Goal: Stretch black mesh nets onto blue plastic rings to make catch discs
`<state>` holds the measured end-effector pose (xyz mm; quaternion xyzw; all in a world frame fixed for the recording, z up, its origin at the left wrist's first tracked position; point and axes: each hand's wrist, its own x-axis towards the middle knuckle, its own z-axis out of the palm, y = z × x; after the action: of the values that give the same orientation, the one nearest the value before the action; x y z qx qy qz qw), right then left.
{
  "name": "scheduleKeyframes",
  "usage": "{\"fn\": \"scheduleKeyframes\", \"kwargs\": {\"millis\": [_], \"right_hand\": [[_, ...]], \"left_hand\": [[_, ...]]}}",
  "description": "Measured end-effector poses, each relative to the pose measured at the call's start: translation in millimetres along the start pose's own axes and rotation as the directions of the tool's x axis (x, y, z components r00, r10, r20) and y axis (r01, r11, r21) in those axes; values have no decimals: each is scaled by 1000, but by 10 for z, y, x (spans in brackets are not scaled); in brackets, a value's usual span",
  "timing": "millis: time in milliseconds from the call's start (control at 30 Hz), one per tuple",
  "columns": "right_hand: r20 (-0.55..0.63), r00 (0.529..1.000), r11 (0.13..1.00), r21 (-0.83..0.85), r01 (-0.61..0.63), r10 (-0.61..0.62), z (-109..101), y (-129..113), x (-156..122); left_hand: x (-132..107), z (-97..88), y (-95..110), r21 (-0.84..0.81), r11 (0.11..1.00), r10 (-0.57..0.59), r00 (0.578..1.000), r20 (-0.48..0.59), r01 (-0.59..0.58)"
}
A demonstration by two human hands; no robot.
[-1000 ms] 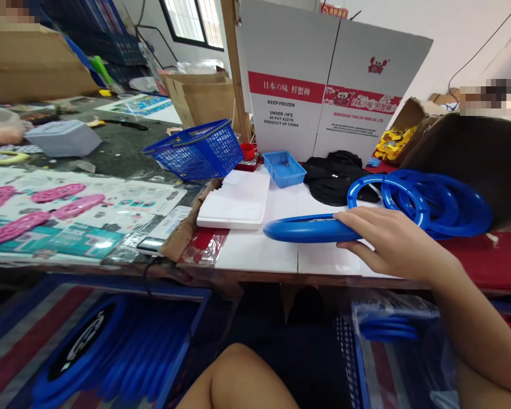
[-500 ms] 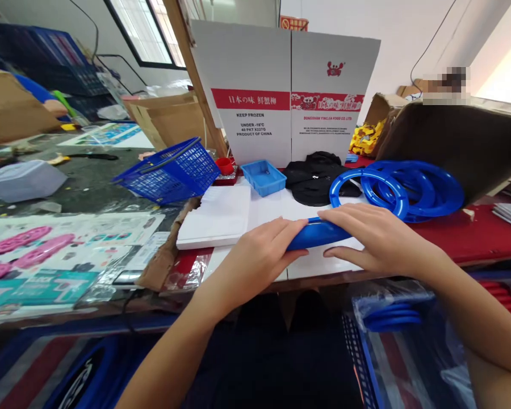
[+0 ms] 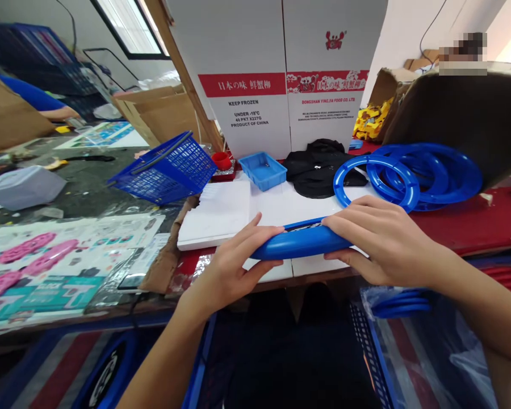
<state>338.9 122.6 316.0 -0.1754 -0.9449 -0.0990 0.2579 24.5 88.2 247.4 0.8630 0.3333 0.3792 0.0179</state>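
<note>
A blue plastic disc with a black, white-marked middle is held nearly edge-on over the front of the white work surface. My left hand grips its left end, thumb below and fingers on top. On the right end, my right hand has its fingers over the rim and thumb underneath. Behind the right hand, a blue ring leans on several more blue rings. Black round pieces lie in a pile beside them.
A blue tray, a white stack and a tilted blue basket stand on the left. A printed white carton panel rises behind. Below right is a plastic-lined crate. A co-worker's blue sleeve shows far left.
My left hand has moved left and slightly down, and my hands are farther apart. More of the blue disc's rim and its marked middle now shows. The view has shifted a little.
</note>
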Motion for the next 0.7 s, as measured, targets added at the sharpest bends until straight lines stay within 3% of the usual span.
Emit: {"fn": "scheduleKeyframes", "kwargs": {"millis": [100, 233, 300, 433, 533, 600, 700], "right_hand": [[13, 1000, 999, -41, 28, -27, 50, -53, 132], [50, 998, 999, -28, 35, -33, 106, -76, 313], [36, 999, 1000, 10, 5, -5, 83, -24, 340], [2, 994, 987, 124, -105, 106, -16, 150, 148], [0, 986, 966, 202, -161, 164, -11, 224, -104], [0, 985, 963, 208, -170, 174, 48, 223, -234], [-12, 987, 974, 167, -154, 158, 153, 178, -309]], "left_hand": [[82, -96, 74, 85, 996, -22, 999, 42, 18], [207, -185, 218, 187, 981, 46, 999, 2, -46], [183, -257, 208, 198, 980, 21, 999, -29, -14], [-54, -437, -31, 74, 990, -108, 982, -158, 121], [-239, -469, -305, -121, 989, -110, 969, -222, 84], [-302, -436, -467, -225, 971, -132, 969, -207, 84], [-286, -394, -571, -297, 939, -217, 968, -126, 172]]}}
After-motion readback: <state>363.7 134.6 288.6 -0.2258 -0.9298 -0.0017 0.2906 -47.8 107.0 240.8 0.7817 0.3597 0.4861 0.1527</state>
